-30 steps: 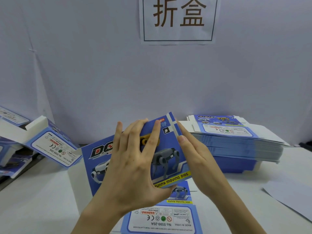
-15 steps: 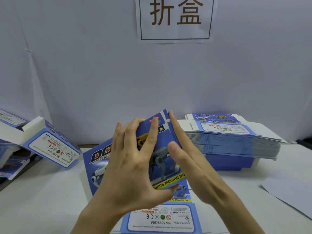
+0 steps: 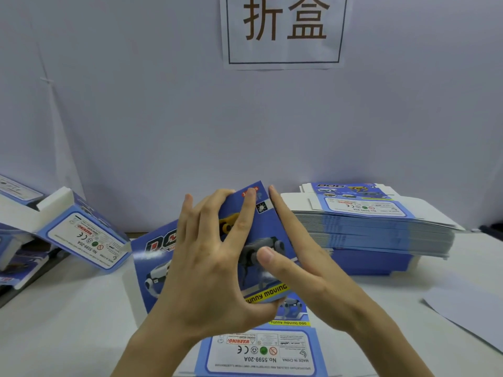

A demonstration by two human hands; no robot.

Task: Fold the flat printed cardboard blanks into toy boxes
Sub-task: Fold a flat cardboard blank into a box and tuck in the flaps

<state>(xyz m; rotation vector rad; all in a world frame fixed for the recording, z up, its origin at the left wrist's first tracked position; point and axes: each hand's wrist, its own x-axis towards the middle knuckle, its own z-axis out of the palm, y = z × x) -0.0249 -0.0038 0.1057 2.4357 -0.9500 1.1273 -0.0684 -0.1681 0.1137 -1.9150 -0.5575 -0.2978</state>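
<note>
A blue printed cardboard blank (image 3: pixel 262 235) with robot dog pictures is partly folded upright at the table's centre. My left hand (image 3: pixel 209 265) grips its raised panel, fingers over the top edge and thumb under the yellow strip. My right hand (image 3: pixel 296 257) lies flat along the panel's right edge with straight fingers, thumb pressing on the printed face. The blank's lower flap with the warning label (image 3: pixel 261 352) lies flat toward me. A thick stack of flat blanks (image 3: pixel 367 221) sits at the right rear.
Folded boxes (image 3: pixel 81 235) lean in a pile at the left. A loose white sheet (image 3: pixel 468 311) lies at the right edge. A sign with two characters (image 3: pixel 283 28) hangs on the grey wall behind the white table (image 3: pixel 68 322).
My right hand has slid further over the raised panel, its thumb moving leftward onto the printed face. The panel has tilted slightly more upright. My left hand keeps its grip.
</note>
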